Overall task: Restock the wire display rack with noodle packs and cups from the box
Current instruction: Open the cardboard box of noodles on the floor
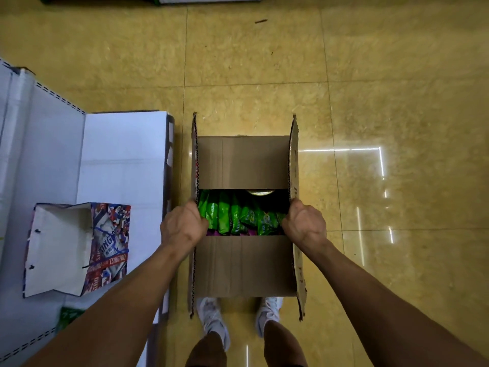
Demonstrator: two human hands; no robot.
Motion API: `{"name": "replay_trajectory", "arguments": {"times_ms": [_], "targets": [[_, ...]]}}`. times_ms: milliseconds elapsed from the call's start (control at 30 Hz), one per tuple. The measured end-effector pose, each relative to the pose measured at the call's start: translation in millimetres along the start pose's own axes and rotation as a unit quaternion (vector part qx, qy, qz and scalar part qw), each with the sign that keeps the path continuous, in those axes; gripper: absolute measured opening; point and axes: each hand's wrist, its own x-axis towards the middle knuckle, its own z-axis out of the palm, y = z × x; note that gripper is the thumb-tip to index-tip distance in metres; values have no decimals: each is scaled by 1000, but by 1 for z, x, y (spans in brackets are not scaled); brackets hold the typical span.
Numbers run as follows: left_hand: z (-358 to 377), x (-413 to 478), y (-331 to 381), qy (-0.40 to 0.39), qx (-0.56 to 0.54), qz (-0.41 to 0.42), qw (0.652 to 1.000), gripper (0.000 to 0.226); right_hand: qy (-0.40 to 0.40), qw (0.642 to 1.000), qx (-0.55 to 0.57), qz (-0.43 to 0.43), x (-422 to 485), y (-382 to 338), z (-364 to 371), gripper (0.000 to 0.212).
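Note:
A brown cardboard box [243, 263] is held above the yellow tiled floor, directly over my feet. Its two inner flaps lie partly folded in, leaving a gap across the middle. Through the gap show several green noodle packs [238, 215] and the lid of a noodle cup [260, 192] at the far edge. My left hand [182, 226] grips the box's left wall, fingers curled over the edge. My right hand [304, 223] grips the right wall the same way. The wire display rack is not in view.
A white shelf [124, 154] stands at the left, close to the box. On it sits an open paper gift bag [76, 250] with red, white and blue print. Tiled floor [370, 102] stretches ahead and to the right.

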Motion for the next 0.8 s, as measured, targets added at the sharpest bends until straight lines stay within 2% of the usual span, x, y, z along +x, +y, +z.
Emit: {"name": "replay_trajectory", "arguments": {"times_ms": [200, 333, 467, 600, 800], "targets": [[-45, 41, 42, 49, -17, 50, 997, 39, 61, 997, 25, 27, 36, -13, -50, 31], [-72, 79, 56, 54, -34, 79, 995, 41, 98, 994, 10, 47, 62, -28, -73, 30], [-103, 113, 56, 44, -33, 103, 993, 42, 100, 992, 4, 71, 83, -59, -91, 32], [-132, 150, 61, 33, -40, 111, 992, 54, 98, 992, 35, 77, 109, -84, -113, 36], [-167, 197, 67, 38, -22, 92, 995, 38, 75, 993, 45, 74, 151, -112, -143, 35]]}}
